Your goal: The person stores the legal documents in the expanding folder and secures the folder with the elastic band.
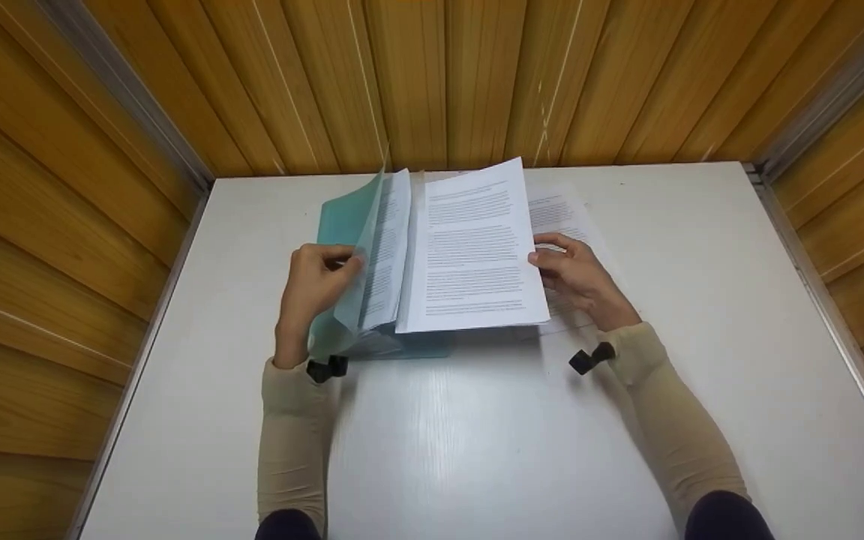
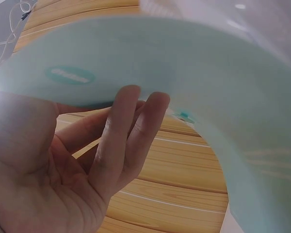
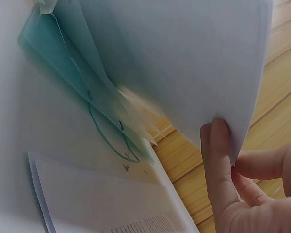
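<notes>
A teal translucent file folder (image 1: 346, 217) stands partly opened on the table, with printed sheets inside. My left hand (image 1: 319, 281) pinches the edge of its cover flap (image 2: 150, 53), holding it up to the left. At the other side my right hand (image 1: 574, 274) pinches the right edge of a printed paper stack (image 1: 473, 247), thumb in front and fingers behind. The stack is raised and slants across the folder. In the right wrist view the stack's blank back (image 3: 184, 58) faces the camera, and an elastic cord (image 3: 104, 138) loops from the folder's edge.
More printed paper (image 1: 556, 214) lies flat on the white table (image 1: 432, 435), partly behind the raised stack and right hand. Wood-panelled walls (image 1: 447, 82) close off the back and both sides. Small black devices (image 1: 592, 358) are strapped at the wrists.
</notes>
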`<state>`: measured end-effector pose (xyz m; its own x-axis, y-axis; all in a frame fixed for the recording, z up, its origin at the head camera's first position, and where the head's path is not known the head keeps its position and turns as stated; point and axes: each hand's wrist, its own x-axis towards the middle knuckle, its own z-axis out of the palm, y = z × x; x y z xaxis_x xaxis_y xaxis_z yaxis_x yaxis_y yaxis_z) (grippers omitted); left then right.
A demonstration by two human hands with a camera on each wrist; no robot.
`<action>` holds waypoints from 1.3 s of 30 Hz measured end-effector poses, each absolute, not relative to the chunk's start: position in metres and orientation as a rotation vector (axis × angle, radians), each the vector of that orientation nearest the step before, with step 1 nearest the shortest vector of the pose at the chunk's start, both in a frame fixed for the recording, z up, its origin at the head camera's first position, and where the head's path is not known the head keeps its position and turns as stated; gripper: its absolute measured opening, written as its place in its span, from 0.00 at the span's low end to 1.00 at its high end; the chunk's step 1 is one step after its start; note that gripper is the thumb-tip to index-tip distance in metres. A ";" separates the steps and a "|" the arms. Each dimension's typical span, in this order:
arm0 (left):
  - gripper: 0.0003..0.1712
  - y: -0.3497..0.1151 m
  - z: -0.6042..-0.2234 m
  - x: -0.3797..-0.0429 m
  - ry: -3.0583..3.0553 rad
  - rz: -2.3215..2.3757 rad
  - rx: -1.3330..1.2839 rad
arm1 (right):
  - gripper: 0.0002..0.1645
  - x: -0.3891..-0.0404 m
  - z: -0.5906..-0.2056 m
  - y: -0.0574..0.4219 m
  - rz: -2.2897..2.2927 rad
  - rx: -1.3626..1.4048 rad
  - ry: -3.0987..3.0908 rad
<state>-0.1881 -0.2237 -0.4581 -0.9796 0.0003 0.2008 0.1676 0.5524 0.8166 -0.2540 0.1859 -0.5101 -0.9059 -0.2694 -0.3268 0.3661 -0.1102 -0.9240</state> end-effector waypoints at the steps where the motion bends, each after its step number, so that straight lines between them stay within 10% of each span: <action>1: 0.14 -0.224 -0.458 -0.188 -2.611 -1.399 -0.139 | 0.28 -0.254 -0.511 0.184 -2.060 0.108 1.757; 39: 0.16 -0.225 -0.459 -0.187 -2.646 -1.406 -0.087 | 0.29 -0.260 -0.515 0.138 -2.041 0.111 1.737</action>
<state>-0.1867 -0.2252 -0.4590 -0.9879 -0.0163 0.1541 0.1186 0.5605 0.8196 -0.2598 0.1381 -0.5149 -0.8932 -0.2866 -0.3464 0.3878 -0.1014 -0.9162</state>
